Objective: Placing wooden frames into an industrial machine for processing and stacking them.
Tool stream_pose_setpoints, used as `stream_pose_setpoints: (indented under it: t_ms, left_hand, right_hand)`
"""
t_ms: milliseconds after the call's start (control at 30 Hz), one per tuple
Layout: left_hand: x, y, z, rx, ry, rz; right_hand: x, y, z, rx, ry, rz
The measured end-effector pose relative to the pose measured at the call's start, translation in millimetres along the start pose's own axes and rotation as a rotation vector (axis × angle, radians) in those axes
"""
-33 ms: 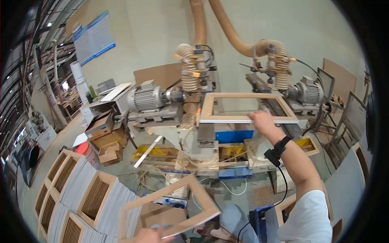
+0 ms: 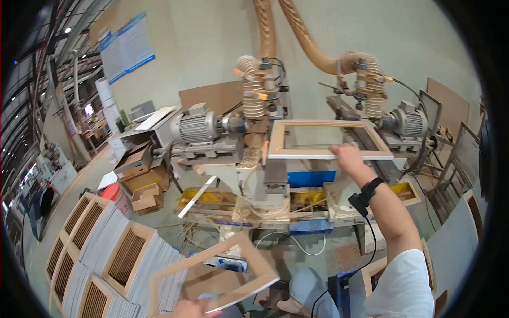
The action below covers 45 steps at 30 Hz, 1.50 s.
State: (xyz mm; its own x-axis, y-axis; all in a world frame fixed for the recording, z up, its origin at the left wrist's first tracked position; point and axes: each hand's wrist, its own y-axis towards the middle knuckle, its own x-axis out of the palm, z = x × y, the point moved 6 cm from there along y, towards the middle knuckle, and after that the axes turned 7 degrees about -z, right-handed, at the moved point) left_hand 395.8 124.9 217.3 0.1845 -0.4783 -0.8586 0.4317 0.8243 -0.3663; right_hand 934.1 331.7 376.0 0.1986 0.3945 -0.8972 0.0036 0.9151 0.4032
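1. Nothing moved since the earlier picture: both hands and both frames sit in the same spots.
2. Right hand (image 2: 348, 157) up on the machine (image 2: 254, 175), fingers closed on the near edge of a pale wooden frame (image 2: 328, 139).
3. That frame lying flat on top of the machine, between the two grey motors (image 2: 199, 127).
4. Black wrist strap (image 2: 369, 190) on the right arm, with a thin black wire hanging down.
5. Left hand (image 2: 193, 309) low at the bottom edge, gripping the near corner of a second wooden frame (image 2: 212, 278); fingers mostly cut off, so can't tell how wide.
6. Second frame tilted in the air, above the floor.
7. Stacks of slatted panels (image 2: 101, 254) at the lower left, near that frame.
8. Brown hoses (image 2: 302, 37) going up behind the machine.
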Motion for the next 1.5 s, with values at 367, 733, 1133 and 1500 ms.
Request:
stream_pose_setpoints:
  t_ms: [367,733,1133,1500]
  left_hand:
    - [10,-218,-167,-0.660,0.282,0.452]
    - [-1,-361,-319,-1.047,0.335,0.417]
    - [33,-362,-411,-1.106,0.413,0.612]
    - [-89,-26,-130,-0.093,0.140,0.754]
  right_hand:
    - [76,66,63,-0.027,0.369,0.127]
    - [69,-53,-72,-0.066,-0.100,0.394]
    - [171,-341,17,0.687,0.055,-0.496]
    - [317,-632,73,0.881,0.248,-0.845]
